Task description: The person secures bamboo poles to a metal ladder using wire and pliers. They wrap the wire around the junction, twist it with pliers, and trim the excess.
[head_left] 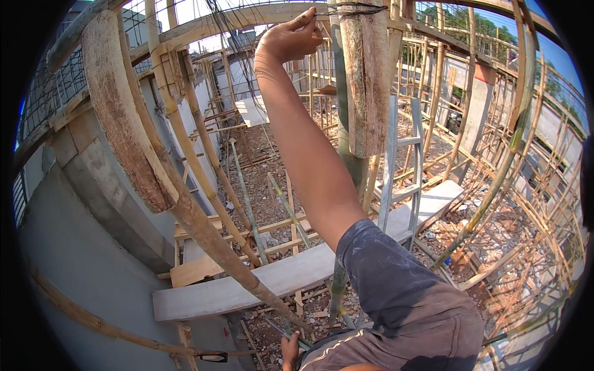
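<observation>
My right arm reaches up across the middle of the view. At the top, my right hand is closed, its fingertips pinching the end of a dark binding wire. That wire loops round a split timber post and the green bamboo pole beside it. Low down, near my body, my left hand is partly cut off by the lower edge. Its fingers are closed round what looks like a thin dark metal tool, whose kind I cannot make out.
A bundle of loose wires hangs left of my raised hand. A rough timber and slanting bamboo stand at the left. Below run a pale plank and an aluminium ladder. Bamboo scaffolding fills the right.
</observation>
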Motion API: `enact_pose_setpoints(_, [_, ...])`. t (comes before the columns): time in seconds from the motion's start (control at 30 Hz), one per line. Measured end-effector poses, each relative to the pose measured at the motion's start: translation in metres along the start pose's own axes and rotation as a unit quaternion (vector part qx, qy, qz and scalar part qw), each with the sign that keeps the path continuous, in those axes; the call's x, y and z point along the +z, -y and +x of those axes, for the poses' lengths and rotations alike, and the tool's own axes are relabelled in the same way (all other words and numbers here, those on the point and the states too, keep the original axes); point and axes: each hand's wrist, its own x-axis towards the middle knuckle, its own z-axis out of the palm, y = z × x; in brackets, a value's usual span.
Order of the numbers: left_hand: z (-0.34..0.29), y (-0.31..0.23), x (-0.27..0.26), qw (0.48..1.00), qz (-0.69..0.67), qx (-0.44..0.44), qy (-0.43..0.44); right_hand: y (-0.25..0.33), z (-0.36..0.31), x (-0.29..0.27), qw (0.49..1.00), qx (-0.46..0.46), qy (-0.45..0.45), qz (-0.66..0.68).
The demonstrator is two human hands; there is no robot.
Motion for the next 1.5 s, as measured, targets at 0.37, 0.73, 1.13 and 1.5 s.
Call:
enact_pose_setpoints(0.37, [-0.027, -0.024, -0.015, 0.999, -0.042, -0.012, 0.008, 0.024, 0.018, -0.038, 0.742, 0.417, 0.168, 0.497])
enact_pose_setpoints(0.73, [-0.026, -0.03, -0.003, 0.998, -0.034, -0.051, 0.009, -0.002, -0.004, -0.188, 0.715, 0.216, 0.458, 0.482])
enact_pose_setpoints(1.13, [0.0, 0.056, -0.019, 0.996, 0.049, -0.072, -0.031, -0.133, 0.242, -0.059, 0.655, 0.205, 0.649, 0.328])
enact_pose_setpoints(1.5, [-0.004, 0.063, 0.012, 0.993, -0.041, -0.092, -0.062, -0.128, 0.103, 0.02, 0.056, 0.216, 0.856, 0.466])
